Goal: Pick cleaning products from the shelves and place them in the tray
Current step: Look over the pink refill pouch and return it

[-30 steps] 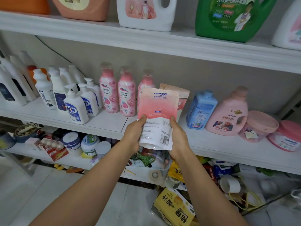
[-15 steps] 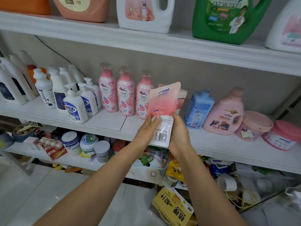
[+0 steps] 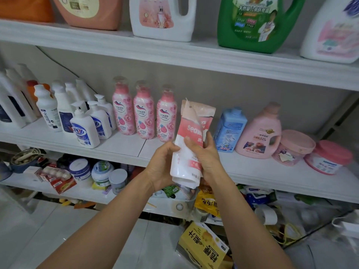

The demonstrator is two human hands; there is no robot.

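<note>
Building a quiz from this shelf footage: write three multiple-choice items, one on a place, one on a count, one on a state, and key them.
1. Where does the blue bottle stand?
A. top shelf
B. middle shelf, left of the pink detergent jug
C. floor

2. How many pink rose-print bottles stand in a row?
A. two
B. three
C. five

3. How is the pink-and-white refill pouch held?
A. lying flat on the shelf
B. in one hand only
C. upright, gripped by both hands

Key: 1 B, it stands beside the jug; 2 B, three identical caps show; 3 C, left hand and right hand clasp its sides.
</note>
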